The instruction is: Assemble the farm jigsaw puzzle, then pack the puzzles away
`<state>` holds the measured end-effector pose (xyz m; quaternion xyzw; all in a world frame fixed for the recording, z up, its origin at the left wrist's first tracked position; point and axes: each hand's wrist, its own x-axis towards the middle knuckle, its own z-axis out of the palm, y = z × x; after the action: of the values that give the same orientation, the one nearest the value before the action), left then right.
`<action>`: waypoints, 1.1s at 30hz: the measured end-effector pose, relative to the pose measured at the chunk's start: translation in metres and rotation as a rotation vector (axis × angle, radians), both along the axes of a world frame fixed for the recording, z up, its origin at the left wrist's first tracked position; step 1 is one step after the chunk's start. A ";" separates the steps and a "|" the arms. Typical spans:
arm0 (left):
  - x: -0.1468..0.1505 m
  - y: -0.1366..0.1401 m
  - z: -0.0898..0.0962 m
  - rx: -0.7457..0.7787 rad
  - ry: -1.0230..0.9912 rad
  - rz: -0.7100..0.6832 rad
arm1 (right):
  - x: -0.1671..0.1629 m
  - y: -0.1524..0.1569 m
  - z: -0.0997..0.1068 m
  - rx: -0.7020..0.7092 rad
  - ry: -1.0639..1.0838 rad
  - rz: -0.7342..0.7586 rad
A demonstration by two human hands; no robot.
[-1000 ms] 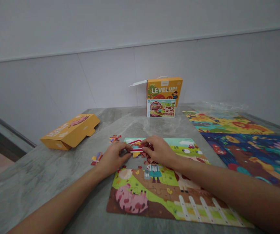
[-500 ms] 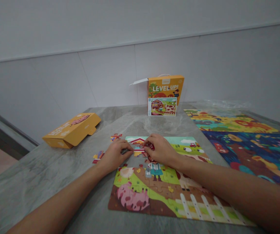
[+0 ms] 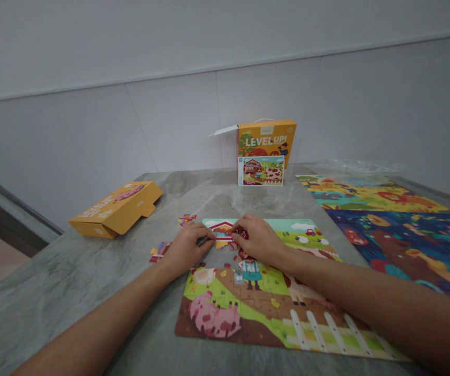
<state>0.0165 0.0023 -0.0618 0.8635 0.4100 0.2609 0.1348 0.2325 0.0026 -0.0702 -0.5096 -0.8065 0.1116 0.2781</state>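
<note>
A farm jigsaw puzzle lies on the grey marbled table, with a gap in its barn area. My left hand is closed, thumb and fingers pinched at the left edge of a barn puzzle piece near the puzzle's top. Opposite it, my right hand pinches the right side of the barn section, its fingers closed and partly covering the pieces beneath. Two loose bits of puzzle lie left of the gap: one puzzle piece behind my left hand, another puzzle piece beside its wrist.
An orange box lies at the left. Farther back stands a "LEVEL UP!" box with a farm picture card leaning on it. On the right are a yellow animal puzzle, a dark blue puzzle and clear plastic wrap.
Both hands stay at the barn section, with only tiny finger shifts. The puzzle and boxes look unmoved; the view has shifted very slightly.
</note>
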 end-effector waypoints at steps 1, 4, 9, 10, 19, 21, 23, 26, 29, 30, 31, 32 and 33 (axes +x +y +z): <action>0.000 0.000 0.000 0.003 0.004 0.001 | 0.000 0.000 0.000 0.000 -0.001 -0.001; 0.002 -0.002 0.001 0.030 0.007 -0.004 | 0.001 0.000 0.000 0.001 -0.005 -0.007; 0.004 -0.005 0.001 0.105 0.043 -0.061 | 0.001 0.000 0.001 0.000 -0.008 -0.010; 0.004 -0.006 0.001 0.110 0.053 -0.070 | 0.001 0.000 0.001 0.000 -0.009 -0.010; 0.003 -0.005 -0.001 0.104 0.078 -0.072 | 0.000 0.001 0.001 -0.002 -0.019 -0.020; 0.003 -0.004 -0.001 0.106 0.080 -0.069 | 0.000 0.001 0.001 -0.006 -0.023 -0.018; 0.003 -0.004 -0.001 0.107 0.084 -0.067 | 0.000 0.001 0.002 -0.008 -0.026 -0.018; 0.003 -0.004 -0.002 0.106 0.084 -0.069 | 0.000 0.000 0.002 -0.019 -0.029 -0.022; 0.002 -0.004 -0.003 0.109 0.080 -0.069 | 0.001 0.000 0.003 -0.029 -0.031 -0.019; 0.002 -0.004 -0.004 0.109 0.079 -0.068 | 0.001 0.000 0.003 -0.028 -0.032 -0.018; 0.002 -0.004 -0.004 0.109 0.078 -0.067 | 0.001 0.000 0.003 -0.027 -0.034 -0.020; 0.002 -0.004 -0.004 0.108 0.078 -0.067 | 0.001 -0.001 0.003 -0.027 -0.037 -0.021; 0.002 -0.004 -0.004 0.106 0.078 -0.065 | 0.000 0.000 0.003 -0.027 -0.040 -0.022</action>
<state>0.0186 -0.0017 -0.0656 0.8919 0.3722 0.2437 0.0811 0.2330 0.0022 -0.0671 -0.5242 -0.8047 0.1094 0.2563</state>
